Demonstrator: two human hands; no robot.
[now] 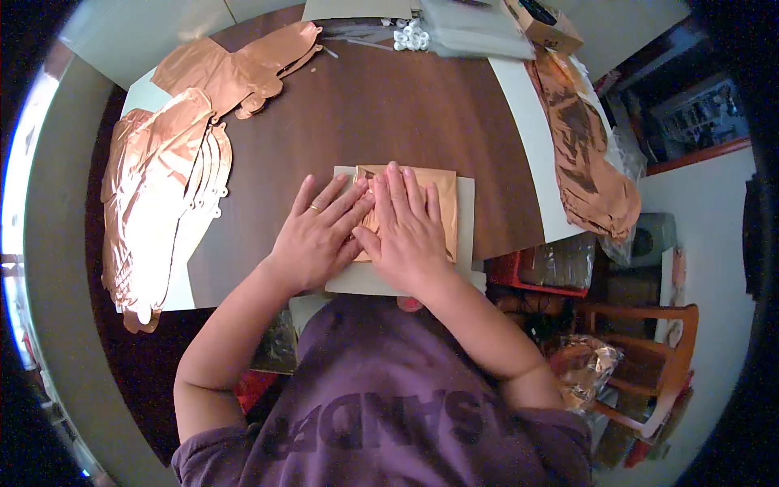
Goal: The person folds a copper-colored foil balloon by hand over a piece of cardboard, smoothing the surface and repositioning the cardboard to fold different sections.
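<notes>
Both palms press flat on a folded copper-coloured foil balloon [445, 195], a squarish packet in front of my body. My left hand [318, 235], with a ring on one finger, lies slanted over its left side, fingers stretched out. Beside it my right hand [410, 231] rests on the middle, fingers extended and pointing away from me. The fingertips of the two hands meet or nearly meet. Under the foil is a pale grey card [465, 223], and more pale card sticks out toward me. Part of the foil is hidden beneath my hands.
Flat copper foil balloons [154, 187] are piled along the left of the brown table [389, 105]. More foil balloons [580, 154] hang over the right edge. At the back lie clear plastic sleeves [471, 28], white ribbon rolls [411, 36] and a cardboard box [548, 24]. A wooden chair [682, 349] stands right.
</notes>
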